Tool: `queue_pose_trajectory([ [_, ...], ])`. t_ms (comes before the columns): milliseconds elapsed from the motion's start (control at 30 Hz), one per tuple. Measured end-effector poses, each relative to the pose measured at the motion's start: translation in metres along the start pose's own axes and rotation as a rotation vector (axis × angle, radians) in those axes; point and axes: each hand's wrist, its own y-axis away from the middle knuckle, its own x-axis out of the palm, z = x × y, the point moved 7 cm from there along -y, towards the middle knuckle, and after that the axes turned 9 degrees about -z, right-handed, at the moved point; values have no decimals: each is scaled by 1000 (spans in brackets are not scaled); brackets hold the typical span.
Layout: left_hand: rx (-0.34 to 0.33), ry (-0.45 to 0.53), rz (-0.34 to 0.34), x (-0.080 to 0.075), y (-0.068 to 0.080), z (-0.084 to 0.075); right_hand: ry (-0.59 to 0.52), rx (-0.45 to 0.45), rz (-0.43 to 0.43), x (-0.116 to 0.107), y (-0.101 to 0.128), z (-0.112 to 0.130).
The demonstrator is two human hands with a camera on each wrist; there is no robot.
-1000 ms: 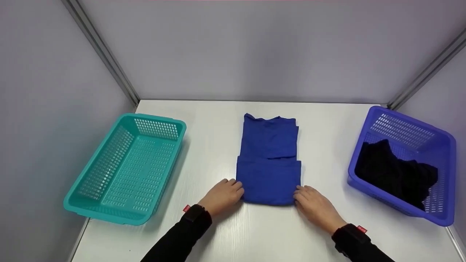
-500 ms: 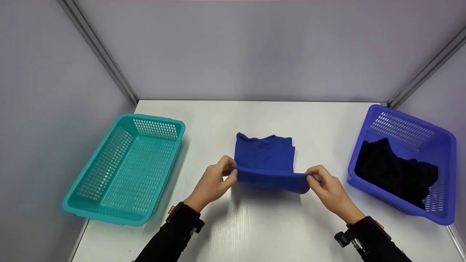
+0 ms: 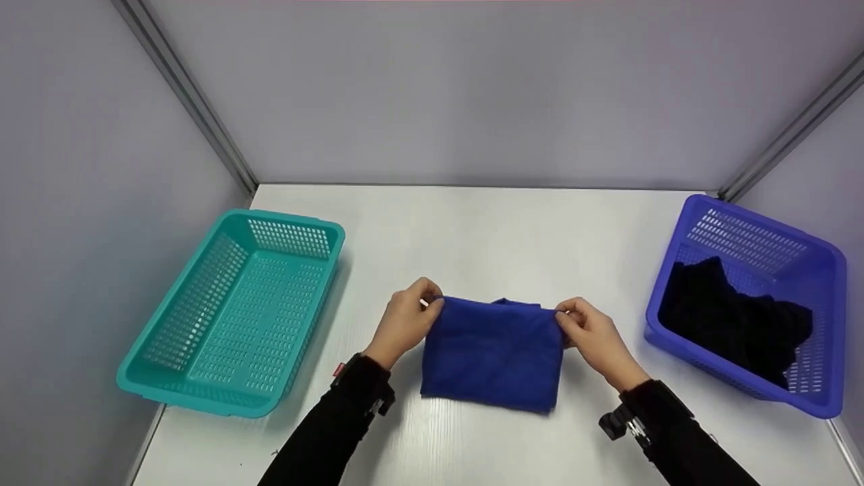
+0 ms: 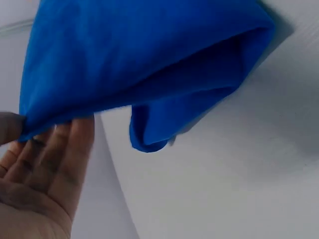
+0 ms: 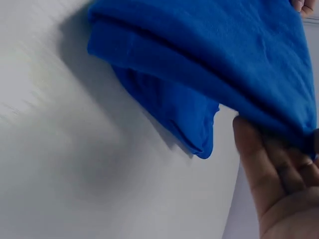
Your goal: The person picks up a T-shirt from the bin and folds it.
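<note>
A folded blue garment (image 3: 491, 352) lies mid-table, its far edge lifted. My left hand (image 3: 408, 318) pinches the far left corner and my right hand (image 3: 586, 328) pinches the far right corner. In the left wrist view the blue garment (image 4: 144, 64) hangs over my left hand (image 4: 40, 174), thumb on top, fingers beneath. In the right wrist view the blue garment (image 5: 209, 74) drapes over my right hand (image 5: 279, 174) the same way.
A teal basket (image 3: 202, 378) stands at the left, nothing inside it. A purple basket (image 3: 827, 324) at the right holds a black garment (image 3: 736, 320). Grey walls close in the white table (image 3: 472, 229) on three sides.
Both hands took hold of the garment's near edge, lifted it and carried it away from me over the rest, so the garment is folded shorter and sits closer.
</note>
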Motion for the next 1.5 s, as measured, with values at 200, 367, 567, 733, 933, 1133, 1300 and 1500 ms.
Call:
queue_pose_trajectory([
  [200,-65,-158,-51,16,-15,15,205,-84,-66,9,-21,-7],
  [367,-148,-273,-60,26,-15,32,354,-155,-91,17,-27,-17],
  [567,-274,-299,-3,39,-8,52,474,-113,-149,19,-26,-29],
  [733,-264,-256,13,47,-10,53,426,-32,-129,25,-29,-35],
  [933,-304,-214,-48,42,-8,57,373,-18,-183,22,-28,-40],
  [1133,-316,-207,43,41,4,64,292,82,-78,27,-11,-56],
  [1300,-270,-190,32,37,13,65,236,101,-73,29,2,-59],
  [1500,-286,-184,141,37,41,66,198,160,-17,32,24,-65],
])
